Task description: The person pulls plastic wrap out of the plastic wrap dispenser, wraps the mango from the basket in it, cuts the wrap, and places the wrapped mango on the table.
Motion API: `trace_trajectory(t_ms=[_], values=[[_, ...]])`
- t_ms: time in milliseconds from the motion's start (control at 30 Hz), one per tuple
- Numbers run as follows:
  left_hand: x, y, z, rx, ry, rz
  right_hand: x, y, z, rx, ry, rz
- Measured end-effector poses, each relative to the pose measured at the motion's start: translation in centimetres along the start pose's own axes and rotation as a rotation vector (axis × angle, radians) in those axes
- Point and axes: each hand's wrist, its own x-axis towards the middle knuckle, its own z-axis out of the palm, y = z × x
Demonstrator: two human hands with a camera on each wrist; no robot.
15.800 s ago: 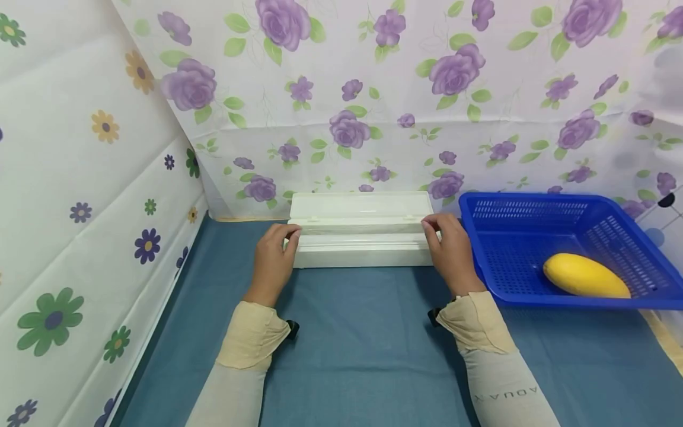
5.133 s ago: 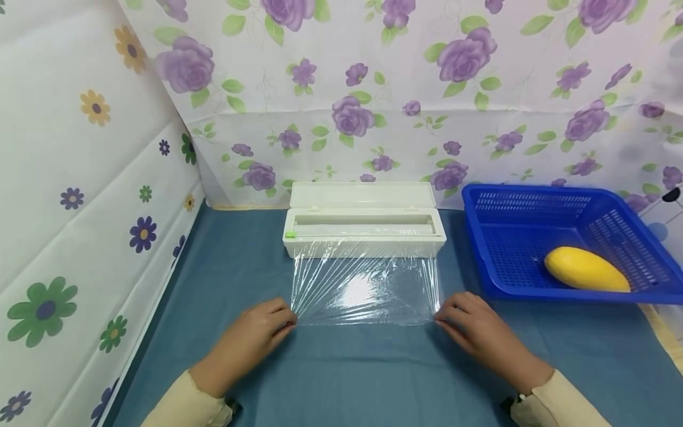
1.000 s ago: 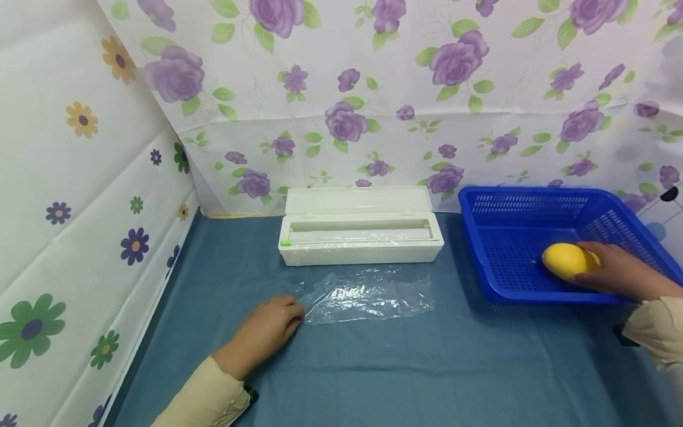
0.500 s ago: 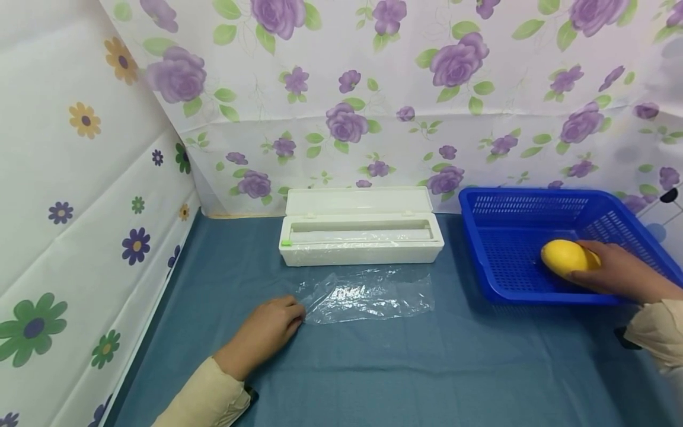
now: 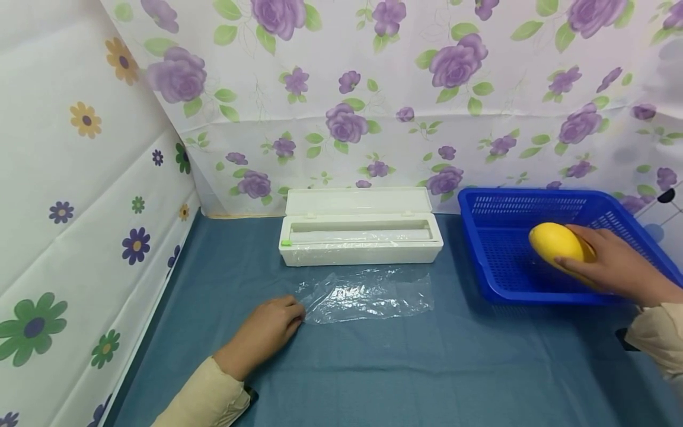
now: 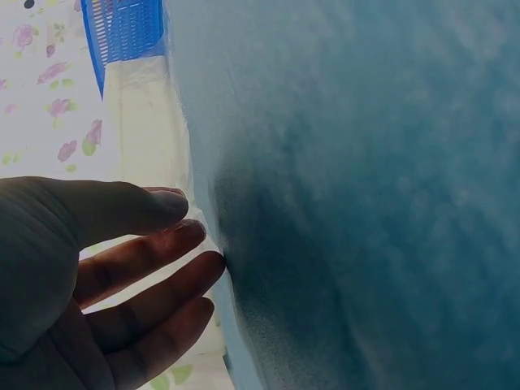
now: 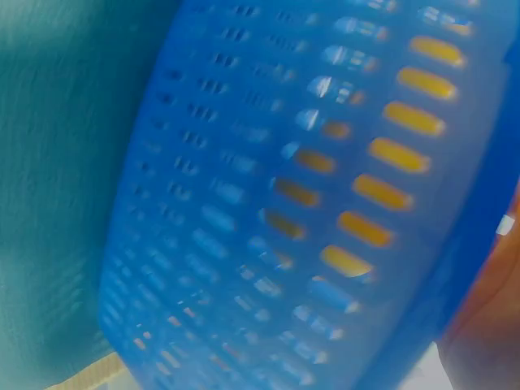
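Observation:
At the right of the head view my right hand grips a smooth yellow oblong fruit, lifted and tilted inside the blue basket. In the right wrist view, yellow shows through slots in the basket wall; only part of the hand appears at the edge. My left hand lies on the cloth, its thumb and forefinger pinching the left corner of a crinkled sheet of clear cling film. In the left wrist view, the thumb and forefinger of that hand nearly meet.
Behind the film stands a white cling film dispenser, its lid raised and the roll visible inside. A green slider sits at its left end. Blue cloth covers the table; flowered sheets hang behind and at left.
Film once stretched between both hands now lies separate from the dispenser. My right hand has gone to the basket and raised the fruit, tipping its left end upward. The left hand stays put lately.

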Motion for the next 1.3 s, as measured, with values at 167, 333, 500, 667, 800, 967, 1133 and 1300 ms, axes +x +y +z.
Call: trace_trajectory(t_ms=[167,333,500,667,800,967,1133,1300], values=[[0.0,0.0,0.0,0.006,0.0,-0.002,-0.2,-2.4,-0.4,0.023,0.03,0.001],[-0.2,0.0,-0.1,0.006,0.0,-0.012,-0.7,-4.7,-0.6,0.054,0.059,-0.038],[-0.5,-0.1,-0.2,-0.002,0.01,-0.012,-1.1,-6.4,-0.7,0.073,0.1,-0.125],[-0.2,0.1,-0.2,-0.017,0.002,-0.009,-1.4,-8.2,-0.8,0.069,0.148,-0.168],[-0.2,0.1,-0.1,-0.013,-0.003,-0.02,-1.4,-9.8,-0.8,0.065,0.165,-0.213],[-0.1,0.1,0.1,-0.006,-0.001,-0.019,-1.5,-11.7,-0.9,0.064,0.173,-0.246],[-0.1,0.1,0.2,-0.002,0.012,-0.018,-1.5,-13.0,-0.8,0.06,0.199,-0.287],[0.0,0.1,0.1,-0.007,0.005,-0.024,-1.5,-14.5,-0.4,0.071,0.234,-0.349]])
